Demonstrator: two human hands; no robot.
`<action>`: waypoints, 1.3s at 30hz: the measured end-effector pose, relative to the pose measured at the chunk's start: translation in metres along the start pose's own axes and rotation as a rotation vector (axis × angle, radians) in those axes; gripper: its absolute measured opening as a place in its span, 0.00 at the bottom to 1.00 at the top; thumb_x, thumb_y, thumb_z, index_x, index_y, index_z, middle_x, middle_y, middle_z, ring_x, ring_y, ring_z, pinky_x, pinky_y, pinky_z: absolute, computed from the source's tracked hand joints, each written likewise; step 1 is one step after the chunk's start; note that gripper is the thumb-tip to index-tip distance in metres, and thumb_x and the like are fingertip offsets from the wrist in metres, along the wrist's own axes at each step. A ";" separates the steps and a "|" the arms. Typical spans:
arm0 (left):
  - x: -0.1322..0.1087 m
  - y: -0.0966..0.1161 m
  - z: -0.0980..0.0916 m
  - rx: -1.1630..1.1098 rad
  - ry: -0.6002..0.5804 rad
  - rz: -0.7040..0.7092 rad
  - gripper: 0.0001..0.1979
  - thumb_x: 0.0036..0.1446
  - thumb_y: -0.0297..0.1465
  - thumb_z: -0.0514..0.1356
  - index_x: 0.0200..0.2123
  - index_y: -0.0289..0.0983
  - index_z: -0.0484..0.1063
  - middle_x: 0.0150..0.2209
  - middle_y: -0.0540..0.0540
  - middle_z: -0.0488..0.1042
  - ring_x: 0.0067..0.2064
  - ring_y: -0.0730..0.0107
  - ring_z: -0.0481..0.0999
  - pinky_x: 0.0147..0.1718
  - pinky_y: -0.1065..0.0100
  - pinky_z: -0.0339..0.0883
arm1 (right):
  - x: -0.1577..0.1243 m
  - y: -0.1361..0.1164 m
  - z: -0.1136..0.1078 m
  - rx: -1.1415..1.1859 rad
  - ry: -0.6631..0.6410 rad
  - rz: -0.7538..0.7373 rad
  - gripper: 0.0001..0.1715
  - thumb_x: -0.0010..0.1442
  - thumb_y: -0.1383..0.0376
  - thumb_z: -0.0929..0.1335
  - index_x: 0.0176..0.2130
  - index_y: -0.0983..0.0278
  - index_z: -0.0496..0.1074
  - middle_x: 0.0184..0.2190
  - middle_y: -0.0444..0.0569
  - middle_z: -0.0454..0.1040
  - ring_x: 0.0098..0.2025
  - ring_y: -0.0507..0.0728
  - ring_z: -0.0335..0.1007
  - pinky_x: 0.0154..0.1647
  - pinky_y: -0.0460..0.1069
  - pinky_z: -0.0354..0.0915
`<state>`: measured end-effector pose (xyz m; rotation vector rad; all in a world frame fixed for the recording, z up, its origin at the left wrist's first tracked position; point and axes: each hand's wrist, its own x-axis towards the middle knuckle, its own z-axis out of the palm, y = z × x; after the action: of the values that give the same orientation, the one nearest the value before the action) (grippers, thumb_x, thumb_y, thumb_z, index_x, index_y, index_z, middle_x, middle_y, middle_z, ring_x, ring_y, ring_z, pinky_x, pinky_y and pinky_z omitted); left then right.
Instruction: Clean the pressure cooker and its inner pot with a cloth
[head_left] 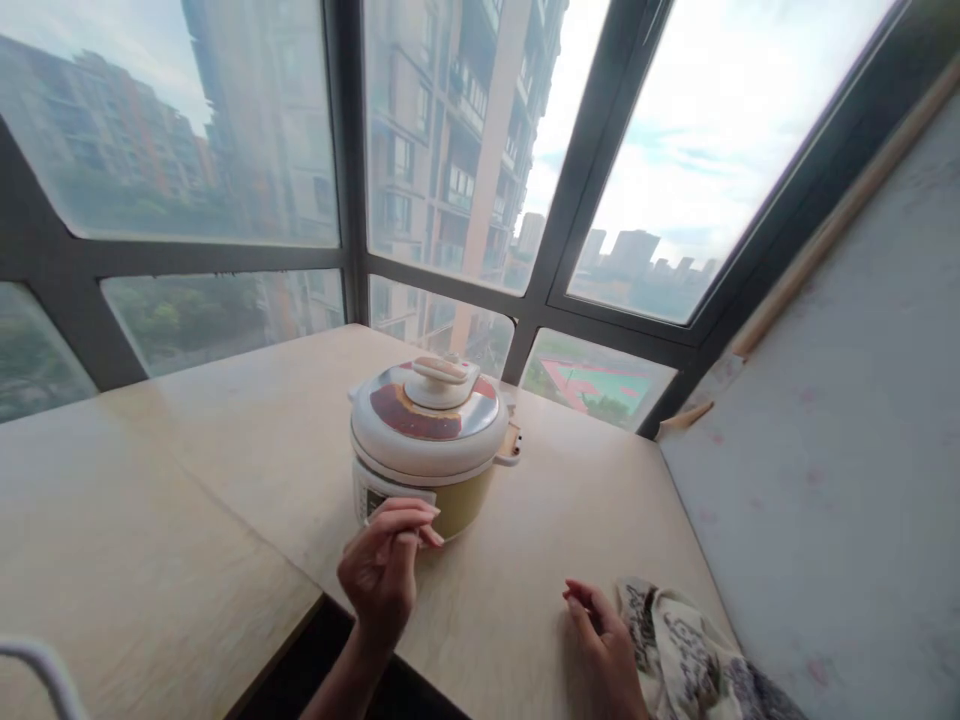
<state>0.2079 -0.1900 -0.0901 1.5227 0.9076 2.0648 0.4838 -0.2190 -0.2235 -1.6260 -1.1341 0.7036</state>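
Note:
A white and olive electric cooker (pixel 420 445) stands on the pale countertop, its lid on, with a brown and silver ring around the top handle. My left hand (pixel 386 565) is raised in front of the cooker's control panel, covering part of it. Its thumb and fingers are bent together in a pinch; whatever they may hold is too small to make out. Lower right, my right hand (pixel 600 635) is close to the countertop, thumb against curled fingers, and anything between them is hidden. Beside it lies a crumpled patterned cloth (pixel 686 645).
The countertop (pixel 225 450) has a dark gap (pixel 300 650) at its near edge. A white curved tube or cable (pixel 45 665) enters at the lower left. Grey-framed windows (pixel 352 180) rise behind the cooker, and a papered wall (pixel 840 430) bounds the right side.

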 end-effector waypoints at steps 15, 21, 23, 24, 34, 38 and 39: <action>0.210 -0.079 -0.107 0.363 -0.054 -0.873 0.16 0.52 0.46 0.57 0.29 0.38 0.67 0.24 0.49 0.67 0.20 0.73 0.61 0.17 0.73 0.53 | 0.079 -0.192 0.073 0.427 -0.320 0.067 0.45 0.49 0.33 0.72 0.52 0.59 0.64 0.31 0.44 0.75 0.24 0.56 0.74 0.17 0.47 0.63; 0.217 -0.098 -0.108 0.267 -0.149 -0.877 0.16 0.54 0.44 0.56 0.22 0.41 0.60 0.18 0.53 0.59 0.17 0.75 0.53 0.17 0.72 0.47 | 0.104 -0.214 0.085 0.200 -0.408 0.093 0.28 0.55 0.40 0.70 0.35 0.59 0.61 0.14 0.32 0.59 0.11 0.48 0.53 0.12 0.42 0.47; 0.210 -0.108 -0.104 0.263 -0.099 -0.790 0.14 0.54 0.41 0.55 0.22 0.41 0.59 0.19 0.52 0.59 0.20 0.72 0.56 0.19 0.71 0.50 | 0.105 -0.212 0.088 0.186 -0.398 0.066 0.28 0.55 0.41 0.69 0.37 0.59 0.61 0.13 0.32 0.59 0.11 0.48 0.52 0.11 0.42 0.47; 0.206 -0.113 -0.102 0.267 -0.069 -0.744 0.13 0.54 0.40 0.54 0.22 0.41 0.60 0.20 0.51 0.61 0.22 0.70 0.59 0.21 0.70 0.53 | 0.105 -0.209 0.090 0.187 -0.396 0.045 0.28 0.55 0.40 0.69 0.38 0.60 0.62 0.13 0.32 0.59 0.10 0.48 0.52 0.11 0.42 0.47; 0.185 -0.150 -0.094 0.117 0.138 -0.640 0.18 0.54 0.47 0.53 0.23 0.41 0.57 0.20 0.53 0.57 0.26 0.71 0.55 0.23 0.69 0.53 | 0.102 -0.175 0.130 0.501 -0.167 -0.081 0.27 0.55 0.40 0.68 0.31 0.59 0.60 0.16 0.33 0.58 0.15 0.47 0.50 0.14 0.43 0.51; 0.186 -0.146 -0.094 0.132 0.111 -0.605 0.19 0.56 0.46 0.54 0.22 0.41 0.57 0.19 0.51 0.58 0.26 0.70 0.56 0.22 0.69 0.55 | 0.091 -0.178 0.145 0.682 0.005 -0.031 0.23 0.57 0.44 0.68 0.37 0.60 0.64 0.19 0.34 0.57 0.17 0.47 0.50 0.16 0.43 0.49; 0.186 -0.145 -0.093 0.138 0.105 -0.602 0.19 0.57 0.46 0.54 0.21 0.41 0.57 0.20 0.50 0.59 0.26 0.70 0.57 0.22 0.69 0.55 | 0.089 -0.179 0.147 0.706 0.047 -0.017 0.25 0.57 0.45 0.69 0.43 0.60 0.66 0.21 0.34 0.59 0.18 0.47 0.51 0.16 0.43 0.49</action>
<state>0.0543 0.0116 -0.0853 1.0286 1.3727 1.6736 0.3320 -0.0672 -0.0988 -1.0225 -0.7392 0.9200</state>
